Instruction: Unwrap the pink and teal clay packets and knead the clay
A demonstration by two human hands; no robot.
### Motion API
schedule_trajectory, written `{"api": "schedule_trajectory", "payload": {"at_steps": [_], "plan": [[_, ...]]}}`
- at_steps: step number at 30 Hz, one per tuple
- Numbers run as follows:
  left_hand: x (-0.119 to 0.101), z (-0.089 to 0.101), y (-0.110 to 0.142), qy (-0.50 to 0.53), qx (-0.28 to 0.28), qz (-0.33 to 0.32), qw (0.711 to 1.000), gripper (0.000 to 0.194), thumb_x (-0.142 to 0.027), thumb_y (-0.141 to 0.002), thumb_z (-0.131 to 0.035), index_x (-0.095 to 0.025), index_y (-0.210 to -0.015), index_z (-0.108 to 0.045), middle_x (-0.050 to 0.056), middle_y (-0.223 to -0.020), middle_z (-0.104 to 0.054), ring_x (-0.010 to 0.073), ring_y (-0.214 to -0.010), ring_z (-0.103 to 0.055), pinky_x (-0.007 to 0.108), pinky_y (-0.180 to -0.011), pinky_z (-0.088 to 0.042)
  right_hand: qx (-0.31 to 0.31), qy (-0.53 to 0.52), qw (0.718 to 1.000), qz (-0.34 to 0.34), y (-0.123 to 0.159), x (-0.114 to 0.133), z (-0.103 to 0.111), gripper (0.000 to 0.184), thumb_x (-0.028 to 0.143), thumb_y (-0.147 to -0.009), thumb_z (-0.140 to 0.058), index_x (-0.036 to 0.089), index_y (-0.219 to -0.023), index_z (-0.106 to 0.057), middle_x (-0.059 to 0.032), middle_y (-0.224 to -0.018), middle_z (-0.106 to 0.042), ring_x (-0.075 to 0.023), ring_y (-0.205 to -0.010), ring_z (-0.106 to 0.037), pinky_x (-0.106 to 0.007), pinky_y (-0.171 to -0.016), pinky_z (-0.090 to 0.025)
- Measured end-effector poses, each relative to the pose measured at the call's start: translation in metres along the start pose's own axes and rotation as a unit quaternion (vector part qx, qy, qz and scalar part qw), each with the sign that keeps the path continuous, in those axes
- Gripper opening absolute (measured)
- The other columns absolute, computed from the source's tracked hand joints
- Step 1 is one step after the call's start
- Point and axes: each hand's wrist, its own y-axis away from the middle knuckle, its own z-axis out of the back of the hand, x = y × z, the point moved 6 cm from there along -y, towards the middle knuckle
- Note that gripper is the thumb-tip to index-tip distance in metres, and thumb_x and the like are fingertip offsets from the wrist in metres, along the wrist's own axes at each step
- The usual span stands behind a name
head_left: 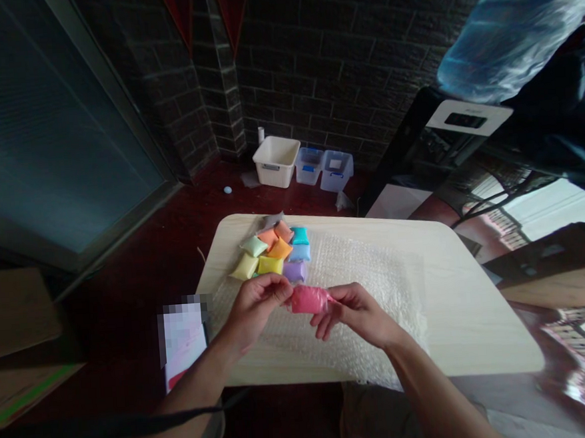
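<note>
A small pink packet (308,299) is held between both hands just above a sheet of bubble wrap (356,274) on a pale wooden table (467,287). My left hand (256,308) pinches the packet's left end, fingers curled. My right hand (352,311) pinches its right end. Just beyond the hands lies a cluster of several coloured packets (275,253) in yellow, green, orange, blue, teal and purple.
On the dark red floor beyond the table stand a white basket (276,160) and two clear bins (325,168). A glass door (40,130) is at the left, a brick wall behind. A blurred paper (183,340) sits by the table's left edge.
</note>
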Motion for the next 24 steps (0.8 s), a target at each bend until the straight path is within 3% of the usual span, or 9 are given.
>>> {"api": "schedule_trajectory", "payload": {"at_steps": [7, 13, 19, 24], "plan": [[-0.015, -0.009, 0.004, -0.046, 0.015, -0.016, 0.999, 0.028, -0.037, -0.079, -0.085, -0.015, -0.088, -0.07, 0.001, -0.078, -0.069, 0.0138, -0.069, -0.063, 0.024, -0.064, -0.052, -0.024, -0.005, 0.999, -0.042, -0.001, -0.005, 0.002, 0.035, 0.044, -0.091, -0.076, 0.009, -0.091, -0.08, -0.0115, -0.078, -0.079, -0.0191, -0.069, -0.078, -0.028, -0.061, -0.064], [-0.01, -0.003, 0.004, -0.043, -0.019, -0.003, 0.999, 0.031, -0.034, -0.069, -0.092, -0.014, -0.07, -0.069, 0.002, -0.062, -0.07, 0.0137, -0.057, -0.062, 0.024, -0.057, -0.05, -0.048, -0.025, 0.998, -0.033, -0.003, -0.007, 0.004, 0.042, 0.05, -0.093, -0.072, 0.009, -0.089, -0.08, -0.0123, -0.08, -0.078, -0.0195, -0.067, -0.078, -0.031, -0.063, -0.065], [-0.006, 0.003, 0.003, -0.043, -0.1, -0.026, 0.994, 0.025, -0.036, -0.081, -0.082, -0.014, -0.077, -0.07, -0.001, -0.061, -0.065, 0.011, -0.053, -0.056, 0.021, -0.05, -0.044, -0.062, 0.016, 0.998, -0.002, -0.008, -0.004, -0.005, 0.04, 0.049, -0.093, -0.072, 0.01, -0.089, -0.079, -0.0091, -0.077, -0.077, -0.017, -0.066, -0.076, -0.03, -0.064, -0.065], [-0.016, 0.002, 0.009, -0.185, -0.15, -0.091, 0.967, 0.023, -0.034, -0.09, -0.072, -0.016, -0.077, -0.067, -0.002, -0.061, -0.061, 0.0111, -0.053, -0.053, 0.02, -0.05, -0.039, -0.095, 0.049, 0.994, -0.005, -0.012, -0.011, -0.006, 0.039, 0.05, -0.089, -0.077, 0.011, -0.085, -0.078, -0.0072, -0.074, -0.074, -0.0161, -0.063, -0.073, -0.029, -0.061, -0.063]]}}
